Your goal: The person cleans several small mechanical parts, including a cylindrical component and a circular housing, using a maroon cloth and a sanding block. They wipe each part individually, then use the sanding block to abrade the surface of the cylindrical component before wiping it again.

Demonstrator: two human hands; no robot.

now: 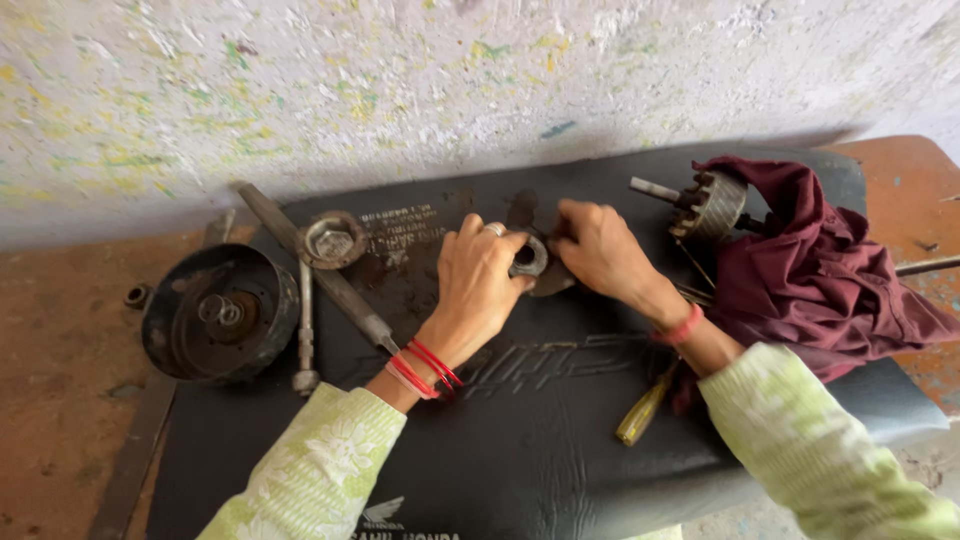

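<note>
Black seat pad [520, 440] on the bench is carrying everything. Left hand [475, 285] is gripping a metal ring [530, 257] mid-pad, near the back edge; right hand [600, 250] is pinching the flat dark piece [553, 282] under it. Ring is lying between both hands, hole facing up.

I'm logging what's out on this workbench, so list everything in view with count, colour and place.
Metal ring part: one, dark grey, mat centre, between both hands.
Mat: one, black, covering the bench.
Drum-shaped part: one, black, left mat edge.
Large nut with washer: one, grey, upper left.
Long bar tools: two, grey, left of centre.
Toothed gear part: one, grey, upper right.
Cloth: one, maroon, right.
Screwdriver: one, yellow handle, under right forearm.
Left hand: on the ring.
Right hand: on the ring.
</note>
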